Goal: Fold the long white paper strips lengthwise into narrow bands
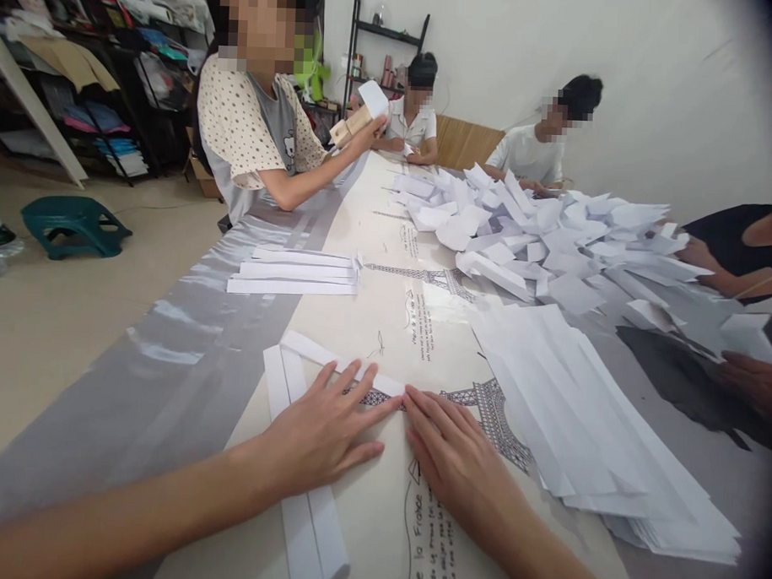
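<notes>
My left hand [330, 427] lies with spread fingers on a narrow folded paper strip [311, 348], which slants across the printed tablecloth [385, 323]. The fingers of my right hand [447, 448] are stretched out, their tips at the strip's right end, touching my left index fingertip. Beneath my left wrist run long white folded strips [318, 532], partly hidden by the forearm. Farther up the table, several more strips [291, 273] lie side by side. To the right of my right hand is a stack of white paper sheets [584, 415].
A large heap of folded white paper [540, 236] covers the table's far right. One person at the left holds a wooden block [354, 128] and white paper. Other people sit around the far and right sides. A green stool [75, 226] stands on the floor at left.
</notes>
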The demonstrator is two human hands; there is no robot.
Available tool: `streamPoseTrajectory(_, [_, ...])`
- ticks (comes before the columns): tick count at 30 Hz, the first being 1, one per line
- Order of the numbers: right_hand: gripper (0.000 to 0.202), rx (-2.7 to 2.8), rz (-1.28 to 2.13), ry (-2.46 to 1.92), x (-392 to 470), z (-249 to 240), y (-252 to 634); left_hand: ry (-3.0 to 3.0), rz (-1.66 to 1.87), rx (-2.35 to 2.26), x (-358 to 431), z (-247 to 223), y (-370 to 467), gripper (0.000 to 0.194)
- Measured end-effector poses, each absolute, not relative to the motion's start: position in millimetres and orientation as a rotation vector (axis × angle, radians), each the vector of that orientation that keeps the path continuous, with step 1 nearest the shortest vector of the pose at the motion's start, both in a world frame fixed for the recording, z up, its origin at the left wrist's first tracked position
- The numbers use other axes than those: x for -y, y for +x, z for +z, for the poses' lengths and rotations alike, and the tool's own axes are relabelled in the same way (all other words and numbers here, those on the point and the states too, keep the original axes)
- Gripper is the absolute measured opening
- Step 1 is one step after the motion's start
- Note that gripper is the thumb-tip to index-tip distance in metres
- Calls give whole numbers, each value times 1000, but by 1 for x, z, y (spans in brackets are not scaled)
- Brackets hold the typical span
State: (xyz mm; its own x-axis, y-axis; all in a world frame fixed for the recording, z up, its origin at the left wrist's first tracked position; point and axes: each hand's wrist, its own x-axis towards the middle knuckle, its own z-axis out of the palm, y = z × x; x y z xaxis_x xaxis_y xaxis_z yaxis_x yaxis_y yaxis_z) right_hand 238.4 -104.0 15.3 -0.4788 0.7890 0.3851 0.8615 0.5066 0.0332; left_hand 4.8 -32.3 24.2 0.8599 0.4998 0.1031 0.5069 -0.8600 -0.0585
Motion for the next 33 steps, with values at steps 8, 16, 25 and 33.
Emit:
streamPoseTrajectory(8, [42,2494,-564,-1571,119,4,235,-2953,-134,820,32,23,5,59])
streamPoseTrajectory(16, [52,2506,-698,-1665,129,13,238,-2976,-203,823,32,19,3,58])
streamPoseTrajectory(25, [36,2344,-499,-1684,119,23,253,-2964,-179,803,32,22,3,59])
streamPoseTrajectory(33, [45,2350,-192,-1431,114,19,231,-2952,-146,794,32,20,3,66])
